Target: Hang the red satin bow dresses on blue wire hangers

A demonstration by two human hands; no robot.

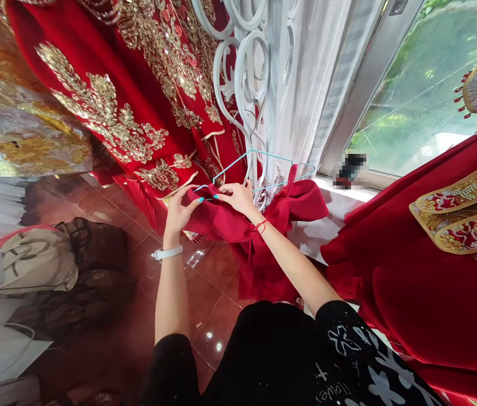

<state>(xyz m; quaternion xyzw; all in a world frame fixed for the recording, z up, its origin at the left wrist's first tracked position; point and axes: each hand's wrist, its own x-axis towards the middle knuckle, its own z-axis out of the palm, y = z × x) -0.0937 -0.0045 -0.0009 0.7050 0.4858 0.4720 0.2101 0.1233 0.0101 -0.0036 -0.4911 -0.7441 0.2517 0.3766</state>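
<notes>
A red dress (259,265) with gathered straps hangs from a light-blue wire hanger (283,159). The hanger's hook is caught on a white scrolled metal rack (252,62). My left hand (180,207) pinches the dress's left edge near the end of the hanger. Close beside it, my right hand (237,197) has thumb and fingers closed on the gathered strap (212,190) at that same end. The other strap (291,179) lies over the hanger's right side. My fingertips partly cover the strap and the cloth under it.
Red garments with gold beading (111,113) hang at the upper left. Another red embroidered garment (416,282) stands at the right, near a window (424,101). Bags (38,259) sit on the left above the red tiled floor (217,276). White curtains (327,67) hang behind the rack.
</notes>
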